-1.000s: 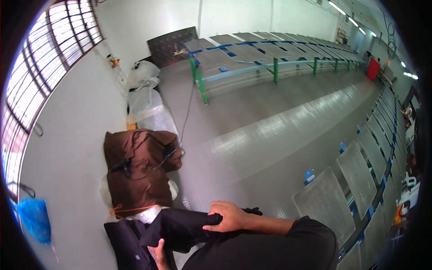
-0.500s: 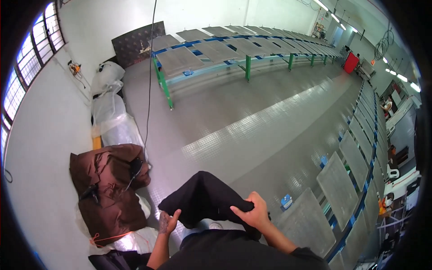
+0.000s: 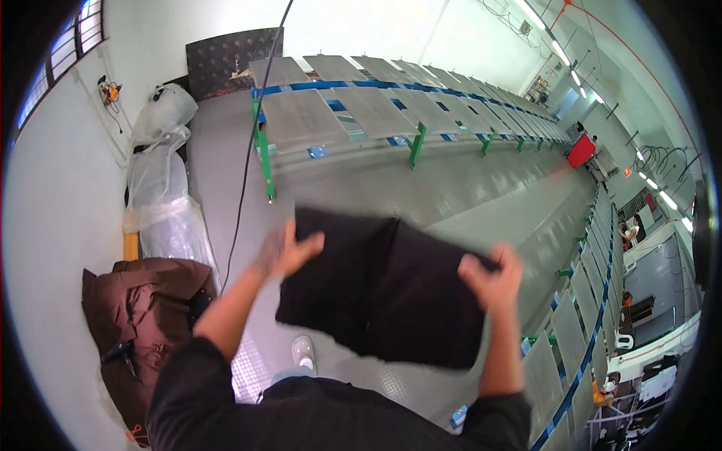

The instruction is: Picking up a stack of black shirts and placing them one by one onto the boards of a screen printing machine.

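A piece of black cloth (image 3: 383, 289) hangs spread out between my two hands, above the grey floor. My left hand (image 3: 289, 252) pinches its upper left edge, thumb on the near side. At the upper right corner my right hand (image 3: 492, 278) grips the cloth the same way, slightly blurred by motion. A crease or seam runs down the middle of the cloth. Its lower edge hangs free. The fingers behind the cloth are hidden on both sides.
Brown fabric (image 3: 150, 301) lies piled at my left, beside plastic-wrapped bundles (image 3: 169, 203) along the wall. A dark cable (image 3: 244, 169) hangs in front. Long rows of flat grey boards (image 3: 301, 120) on green-legged frames stand ahead, more boards (image 3: 568, 316) at my right.
Both hands have risen and moved forward with the black cloth, spreading it from a bunched, folded shape into a wide sheet. The head view has shifted.
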{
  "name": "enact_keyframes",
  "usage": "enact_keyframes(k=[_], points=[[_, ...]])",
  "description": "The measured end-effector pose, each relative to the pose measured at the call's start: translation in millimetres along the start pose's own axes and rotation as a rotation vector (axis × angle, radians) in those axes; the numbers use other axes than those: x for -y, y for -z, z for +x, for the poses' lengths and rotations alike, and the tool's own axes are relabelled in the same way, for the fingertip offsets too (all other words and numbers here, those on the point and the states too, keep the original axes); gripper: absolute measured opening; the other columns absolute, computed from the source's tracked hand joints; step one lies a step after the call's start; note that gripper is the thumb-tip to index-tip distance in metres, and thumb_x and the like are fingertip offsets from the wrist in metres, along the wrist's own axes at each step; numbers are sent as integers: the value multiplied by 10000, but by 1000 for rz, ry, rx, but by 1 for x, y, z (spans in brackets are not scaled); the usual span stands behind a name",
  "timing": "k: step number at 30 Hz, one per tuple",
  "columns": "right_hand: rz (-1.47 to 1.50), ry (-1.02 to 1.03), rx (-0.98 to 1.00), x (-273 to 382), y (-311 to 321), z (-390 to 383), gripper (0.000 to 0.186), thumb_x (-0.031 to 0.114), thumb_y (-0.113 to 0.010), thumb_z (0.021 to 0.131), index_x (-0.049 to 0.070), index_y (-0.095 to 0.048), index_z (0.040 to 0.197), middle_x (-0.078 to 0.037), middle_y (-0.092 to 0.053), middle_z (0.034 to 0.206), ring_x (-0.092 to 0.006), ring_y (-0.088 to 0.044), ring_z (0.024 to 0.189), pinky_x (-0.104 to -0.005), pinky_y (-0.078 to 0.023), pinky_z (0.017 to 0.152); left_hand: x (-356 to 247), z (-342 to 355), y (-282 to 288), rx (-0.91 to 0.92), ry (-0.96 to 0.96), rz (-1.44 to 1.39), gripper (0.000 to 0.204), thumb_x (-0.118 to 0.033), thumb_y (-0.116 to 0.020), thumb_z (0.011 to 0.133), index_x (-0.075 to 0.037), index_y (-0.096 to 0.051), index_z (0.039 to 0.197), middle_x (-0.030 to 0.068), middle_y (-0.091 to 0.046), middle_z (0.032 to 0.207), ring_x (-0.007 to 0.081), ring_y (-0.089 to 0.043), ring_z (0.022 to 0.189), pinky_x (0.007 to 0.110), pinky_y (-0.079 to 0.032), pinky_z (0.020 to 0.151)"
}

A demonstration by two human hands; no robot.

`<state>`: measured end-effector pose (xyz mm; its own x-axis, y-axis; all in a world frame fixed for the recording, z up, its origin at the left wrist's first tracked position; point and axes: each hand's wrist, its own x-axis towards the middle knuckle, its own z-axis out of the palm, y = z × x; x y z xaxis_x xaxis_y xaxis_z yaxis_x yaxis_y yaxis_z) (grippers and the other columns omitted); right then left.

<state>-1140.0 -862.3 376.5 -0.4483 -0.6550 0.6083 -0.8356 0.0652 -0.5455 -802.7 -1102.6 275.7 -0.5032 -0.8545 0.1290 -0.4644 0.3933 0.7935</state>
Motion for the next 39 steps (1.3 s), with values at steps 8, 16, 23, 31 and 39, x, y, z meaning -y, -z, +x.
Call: enact_keyframes(k=[8, 16, 23, 31, 39], points=[[513, 204, -660, 127, -15, 347, 670, 456, -850, 803, -38, -628, 1198, -89, -672, 1128, -162, -603, 1003, -283, -472, 884, -155, 181, 128, -709, -564, -377, 484, -262, -736, 914, -63, -613, 1338, 150, -668, 1269, 247, -657, 1135, 379, -492, 1014], [53, 645, 22, 27, -111, 175, 414, 187, -850, 775, 66, -663, 1124, -101, -676, 1168, -289, -621, 1103, -409, -499, 906, 25, 59, 12, 122, -86, -52, 483, -420, -702, 933, -18, -673, 1199, 185, -679, 1204, 293, -665, 1122, 393, -520, 962], [-68, -137, 578, -200, -167, -71, 512, 281, -825, 800, 5, -661, 1199, -184, -665, 1074, -315, -661, 863, -423, -547, 807, 83, -182, -97, 78, 663, -259, 442, -405, -725, 905, -26, -720, 1132, 163, -741, 1016, 244, -718, 972, 365, -561, 858], [262, 370, 1298, -121, -233, -124, 534, 356, -732, 873, 80, -612, 1314, -165, -619, 1300, -349, -672, 1055, -459, -539, 920, -14, -230, -118, -208, 617, -129, 456, -382, -719, 923, -30, -666, 1208, 169, -717, 1061, 272, -701, 998, 377, -556, 868], [555, 329, 1159, -85, -238, -91, 474, 246, -797, 852, 35, -648, 1250, -120, -686, 1159, -246, -672, 963, -371, -543, 857, -59, -324, -154, -355, 573, 91, 391, -325, -716, 919, -65, -646, 1202, 145, -689, 1121, 278, -693, 1022, 398, -543, 890]])
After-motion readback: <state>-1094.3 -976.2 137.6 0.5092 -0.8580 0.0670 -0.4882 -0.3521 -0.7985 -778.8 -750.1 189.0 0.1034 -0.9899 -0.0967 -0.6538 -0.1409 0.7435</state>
